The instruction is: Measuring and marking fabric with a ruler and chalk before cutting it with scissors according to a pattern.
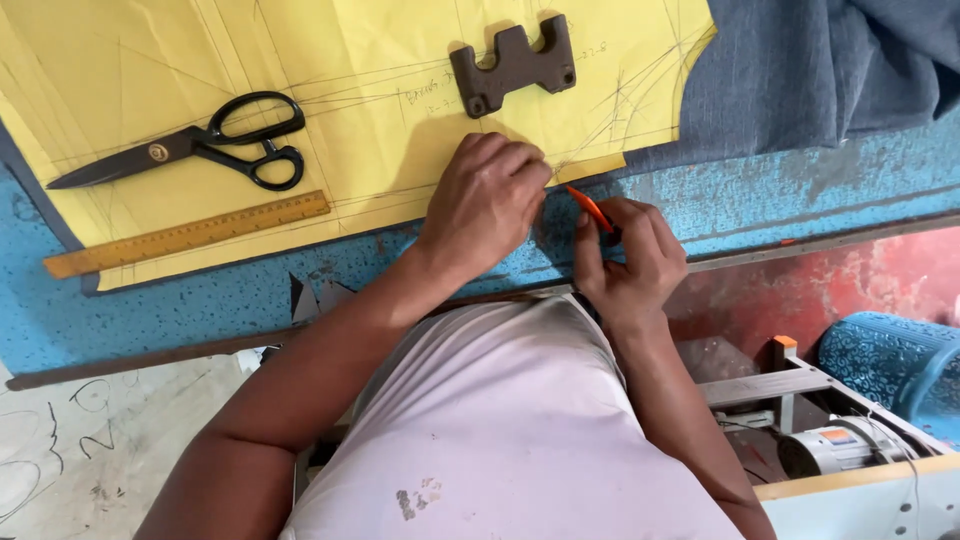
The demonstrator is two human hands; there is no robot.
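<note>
Head view, looking down over a pale shirt (pixel 500 420) at a blue tabletop (pixel 760 200).

Left hand (pixel 485 205): fingers curled under, knuckles up, pressed down on the lower edge of a yellow paper pattern (pixel 370 60); it grips nothing, only pins the sheet flat.

Right hand (pixel 630 260): closed in a pinch on a slim orange marker (pixel 590 208), thumb and fingers gathered round its lower part. The marker slants up and to the left, its tip just beside the left hand's fingertips, at the pattern's lower edge.

Yellow paper pattern: spread over most of the tabletop's far side, crossed with pencilled lines and curves; one curved corner cut away at upper right.

Black scissors (pixel 190 145): lying shut on the pattern, well left of both hands, blades pointing left.

Wooden ruler (pixel 185 235): flat on the pattern below the scissors, tilted slightly, near the sheet's lower edge.

Dark metal weight (pixel 515 65): notched block, resting on the pattern above the left hand, apart from it.

Blue-grey cloth (pixel 800 70): heaped at the upper right, partly under the pattern.

Motor (pixel 830 445): below the tabletop, lower right.
</note>
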